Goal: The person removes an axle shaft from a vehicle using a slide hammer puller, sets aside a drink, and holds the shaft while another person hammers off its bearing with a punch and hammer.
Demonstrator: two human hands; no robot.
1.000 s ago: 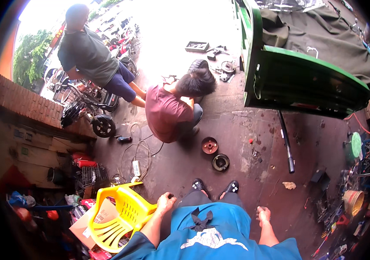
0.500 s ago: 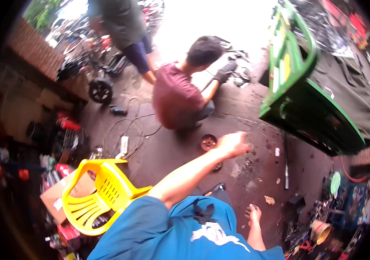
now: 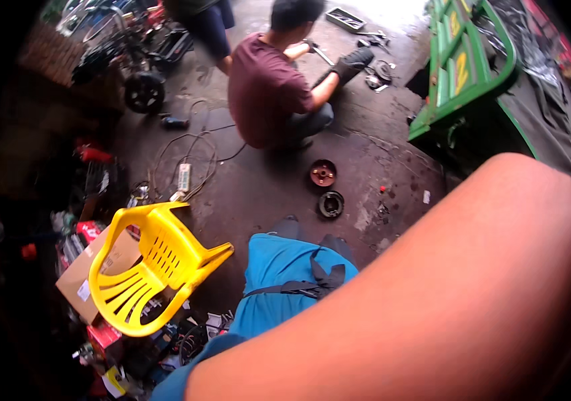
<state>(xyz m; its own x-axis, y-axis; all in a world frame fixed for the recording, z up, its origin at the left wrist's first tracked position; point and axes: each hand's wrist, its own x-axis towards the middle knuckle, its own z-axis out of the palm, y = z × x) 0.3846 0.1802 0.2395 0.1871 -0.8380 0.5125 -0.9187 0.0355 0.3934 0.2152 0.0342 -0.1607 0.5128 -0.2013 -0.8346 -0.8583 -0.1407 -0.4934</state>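
My left arm (image 3: pixel 392 287), raised very close to the camera, fills the lower right, rising diagonally from a blue sleeve; its hand is not in view. My right hand is not visible either, with that arm covering the area below it. Beside my blue-clad body (image 3: pixel 285 314) is a yellow plastic chair (image 3: pixel 125 294) over a cardboard box (image 3: pixel 75 281). Ahead on the floor lie a reddish drum part (image 3: pixel 323 172) and a dark round part (image 3: pixel 331 204). Farther up, a crouched co-worker (image 3: pixel 262 93) in maroon has a gloved hand on a tyre (image 3: pixel 359 60), holding a long tool.
A standing person's legs (image 3: pixel 208 30) are beside a bike (image 3: pixel 138 87). A green cargo bed (image 3: pixel 459 80) occupies the upper right. Cables (image 3: pixel 165 154) and a power strip (image 3: pixel 184 177) lie left of centre; cluttered boxes and parts (image 3: pixel 105 337) line the lower left.
My left arm has swung rightward and up close to the camera, its hand leaving view. My right hand has disappeared from sight. The scene has shifted upward in view, cropping the standing person.
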